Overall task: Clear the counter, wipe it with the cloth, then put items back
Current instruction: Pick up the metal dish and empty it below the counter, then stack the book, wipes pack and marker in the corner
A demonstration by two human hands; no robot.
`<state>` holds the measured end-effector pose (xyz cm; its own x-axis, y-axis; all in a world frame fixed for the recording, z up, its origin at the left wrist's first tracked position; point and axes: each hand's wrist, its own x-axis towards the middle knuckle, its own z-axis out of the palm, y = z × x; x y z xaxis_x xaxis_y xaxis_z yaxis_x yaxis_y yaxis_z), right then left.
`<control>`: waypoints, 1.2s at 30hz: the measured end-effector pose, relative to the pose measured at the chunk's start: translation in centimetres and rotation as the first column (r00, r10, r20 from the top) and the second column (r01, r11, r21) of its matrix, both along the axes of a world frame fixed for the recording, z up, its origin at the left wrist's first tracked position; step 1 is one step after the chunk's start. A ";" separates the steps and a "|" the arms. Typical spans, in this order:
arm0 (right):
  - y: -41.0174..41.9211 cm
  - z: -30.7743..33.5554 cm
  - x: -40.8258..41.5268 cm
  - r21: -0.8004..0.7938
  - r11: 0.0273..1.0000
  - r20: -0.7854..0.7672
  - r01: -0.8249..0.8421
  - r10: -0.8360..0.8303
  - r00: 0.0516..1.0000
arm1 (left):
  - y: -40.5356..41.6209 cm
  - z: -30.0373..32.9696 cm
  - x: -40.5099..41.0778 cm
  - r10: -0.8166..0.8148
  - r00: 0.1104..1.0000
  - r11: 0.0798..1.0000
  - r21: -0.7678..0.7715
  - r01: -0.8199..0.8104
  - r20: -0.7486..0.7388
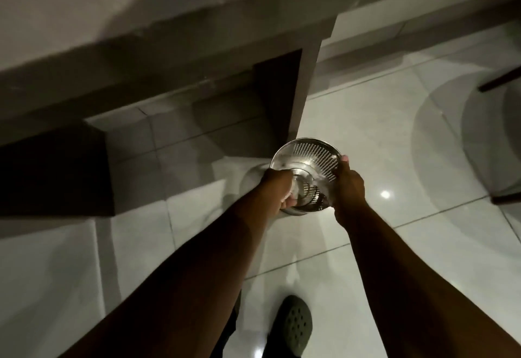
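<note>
Right now both hands are on a steel colander (pixel 307 166), held out in front of the person, above the pale tiled floor (pixel 380 137) & just right of the counter's end panel (pixel 308 75). Colander is shiny metal w/ rows of small holes in the wall; it's tilted so the open mouth faces up toward the cam, inside visible. Left hand (pixel 277 188) is at the colander's near-left rim, fingers curled tight together around the edge, w/ a bit of something pale bunched in the fist, poss. a cloth but can't tell. Right hand (pixel 348 185) is on the colander's right rim, fingers pressed together along the outside, thumb tip hooked over the top edge. Both forearms bare, reaching fwd from the bottom of the view. Counter (pixel 84 13) sits up-left of the colander, light-coloured top w/ a broad shadow across it; nothing on the part that shows. Below the top, left of the colander, is an open dark recess (pixel 279 89) & a darker block lower left. A dark green perforated clog (pixel 293 326) is on the floor directly below the colander, near the bottom edge. Far right of the colander, a dark furniture leg (pixel 501 81) pokes in from the edge. Bright light spot reflects on the tile just right of the right hand. Scene is dim overall.
</note>
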<state>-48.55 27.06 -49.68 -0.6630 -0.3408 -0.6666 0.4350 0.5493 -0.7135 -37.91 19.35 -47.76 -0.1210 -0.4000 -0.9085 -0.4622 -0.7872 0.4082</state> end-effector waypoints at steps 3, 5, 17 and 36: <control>-0.2 -2.7 0.2 -0.146 0.989 0.239 0.003 0.032 0.970 | -0.1 -3.2 -0.5 0.133 0.982 0.981 0.155 -0.112 -0.132; 0.0 -3.8 0.2 -0.227 0.974 0.357 -0.018 0.100 0.929 | -0.6 -4.9 -0.5 0.169 0.969 0.973 0.188 -0.134 -0.182; 2.1 9.1 3.7 -0.296 0.952 0.279 -0.083 0.170 0.945 | 1.3 7.0 5.4 0.086 0.975 0.996 0.011 -0.085 -0.205; -8.4 44.2 19.1 0.016 0.839 -0.354 -0.543 0.513 0.782 | -4.6 44.6 24.2 0.176 0.964 0.842 -0.477 -0.253 -0.201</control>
<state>-29.44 18.70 -5.48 -0.5368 -0.7460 -0.3940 -0.1763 0.5559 -0.8123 -13.73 14.73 -3.14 -0.0930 -0.8215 -0.5625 -0.2118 -0.5357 0.8174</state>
